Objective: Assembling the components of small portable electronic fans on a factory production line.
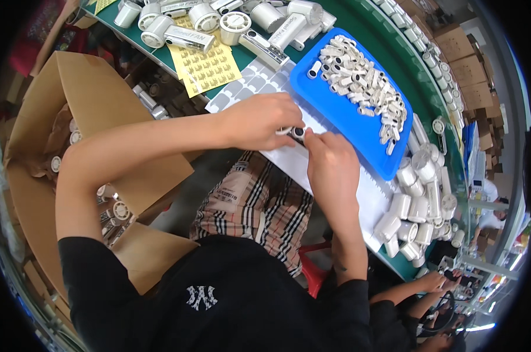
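My left hand is closed around a white plastic piece, mostly hidden by the fingers. Beside it, a small part with a dark oval end shows between my two hands. My right hand pinches at this small part with thumb and fingers. A blue tray lies just beyond my hands, holding a heap of small white parts with dark ends. White sheets with grey printed shapes lie under and beyond my hands.
White handheld fans crowd the table's far left, near yellow sticker sheets. More white fans pile up at right. An open cardboard box with fans stands at left. Another person's hands work at lower right.
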`<state>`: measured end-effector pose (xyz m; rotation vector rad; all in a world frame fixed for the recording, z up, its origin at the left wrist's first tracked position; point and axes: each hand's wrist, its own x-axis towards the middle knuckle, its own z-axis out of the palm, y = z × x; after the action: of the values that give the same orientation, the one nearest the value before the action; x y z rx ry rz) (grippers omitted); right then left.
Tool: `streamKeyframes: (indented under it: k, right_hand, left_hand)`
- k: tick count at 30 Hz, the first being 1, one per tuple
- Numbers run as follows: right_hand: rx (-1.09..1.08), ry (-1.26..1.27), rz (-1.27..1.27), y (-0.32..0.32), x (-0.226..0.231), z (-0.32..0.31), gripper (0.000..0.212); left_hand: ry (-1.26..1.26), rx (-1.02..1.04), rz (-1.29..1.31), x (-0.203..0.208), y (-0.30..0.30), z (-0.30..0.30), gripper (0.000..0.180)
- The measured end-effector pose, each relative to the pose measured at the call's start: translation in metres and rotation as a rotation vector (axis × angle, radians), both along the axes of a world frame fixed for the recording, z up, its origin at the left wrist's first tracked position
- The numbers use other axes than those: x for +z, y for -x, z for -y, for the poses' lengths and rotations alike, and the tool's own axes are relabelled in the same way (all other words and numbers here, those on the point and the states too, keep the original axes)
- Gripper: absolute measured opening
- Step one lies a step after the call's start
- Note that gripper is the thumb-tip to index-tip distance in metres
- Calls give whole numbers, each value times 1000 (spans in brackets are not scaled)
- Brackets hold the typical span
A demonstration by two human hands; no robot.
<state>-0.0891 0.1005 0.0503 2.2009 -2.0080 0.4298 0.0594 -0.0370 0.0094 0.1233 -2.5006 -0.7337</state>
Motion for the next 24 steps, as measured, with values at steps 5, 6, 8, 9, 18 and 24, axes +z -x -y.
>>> streamKeyframes:
  k: [5,6,8,9,18,24]
  right_hand:
    - [45,76,198,24,-11,-6,12]
    - [43,-10,438,32,-14,-9,18]
    - [56,-56,689,44,-23,-11,25]
    - [39,-72,717,48,-29,-17,34]
    - [189,64,477,53,-65,-24,60]
    - [115,228,481,49,-76,-17,52]
  left_hand:
    - [77,15,-3,-2,5,-7,33]
    - [107,9,-42,-5,4,-9,33]
    - [257,72,-103,-6,7,-24,32]
    - [285,53,-91,-4,9,-31,32]
    - [134,149,292,10,32,-30,45]
    - [172,122,253,9,41,-22,48]
